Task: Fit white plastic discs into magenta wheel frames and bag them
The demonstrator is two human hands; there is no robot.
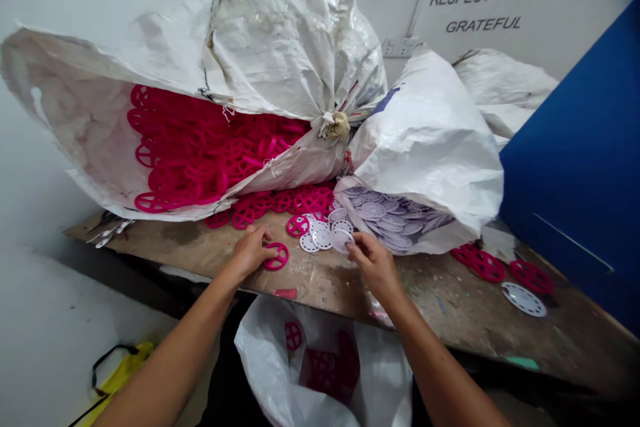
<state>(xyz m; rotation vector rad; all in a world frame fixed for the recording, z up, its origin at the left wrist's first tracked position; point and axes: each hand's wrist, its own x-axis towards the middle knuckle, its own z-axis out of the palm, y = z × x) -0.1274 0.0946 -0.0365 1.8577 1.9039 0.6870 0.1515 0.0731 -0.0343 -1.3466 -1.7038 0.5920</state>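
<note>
My left hand (254,251) pinches the edge of a pink spoked plastic wheel (277,257) just above the near part of the table. Between the fingers of my right hand (371,259) is a white plastic disc (342,241), gripped at its right side. Several white discs with slots round the rim (316,237) lie overlapping to its left. Another pink wheel (298,226) rests against them. Behind, a row of pink wheels (270,203) spills along the mouth of a big sack (280,33) full of them.
A second sack (430,140) at the right spills white discs (395,213). An open white bag (270,360) below the table edge contains pink wheels. Further right lie pink wheels (487,265) and one white disc (524,299), near a blue panel (575,167).
</note>
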